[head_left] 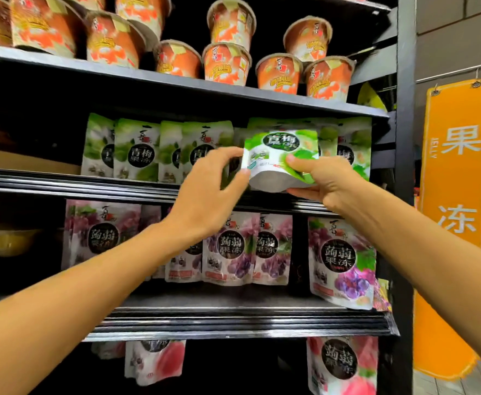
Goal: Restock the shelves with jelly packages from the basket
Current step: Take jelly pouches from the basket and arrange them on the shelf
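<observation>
A green jelly pouch (279, 155) is held up in front of the middle shelf (77, 181), tilted back so its white base shows. My right hand (321, 181) grips its lower right corner, thumb on the front and fingers beneath. My left hand (210, 192) pinches its left edge with thumb and fingertips. Behind it stands a row of green jelly pouches (136, 151) of the same kind. No basket is in view.
Orange jelly cups (227, 64) fill the top shelf. Purple grape jelly pouches (340, 260) stand on the shelf below, pink pouches (153, 363) lower still. A black upright (404, 195) ends the shelving at the right, beside a hanging orange sign (458, 195).
</observation>
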A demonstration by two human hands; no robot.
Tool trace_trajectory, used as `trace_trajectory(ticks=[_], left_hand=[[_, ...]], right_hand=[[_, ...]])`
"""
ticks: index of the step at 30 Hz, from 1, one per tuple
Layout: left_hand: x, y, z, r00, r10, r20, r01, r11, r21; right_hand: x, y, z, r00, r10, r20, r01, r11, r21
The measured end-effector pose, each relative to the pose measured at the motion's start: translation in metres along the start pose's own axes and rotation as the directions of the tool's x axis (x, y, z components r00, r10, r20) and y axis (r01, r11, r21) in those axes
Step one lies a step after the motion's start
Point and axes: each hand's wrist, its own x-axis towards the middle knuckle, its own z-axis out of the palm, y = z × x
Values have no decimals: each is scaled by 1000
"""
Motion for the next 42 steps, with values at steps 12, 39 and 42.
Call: trace_trajectory(ticks=[12,39,42], left_hand=[[6,-14,51,958,94,270,-247,747,617],[8,-20,57,940,148,307,-326,655,682],[7,-20,57,940,144,310,-324,661,676]], right_hand=[[27,15,6,982,-186,27,184,923,-337],[23,22,-21,917,-366,-156,127,639,-758],[20,25,-21,911,-380,-161,130,635,-762]])
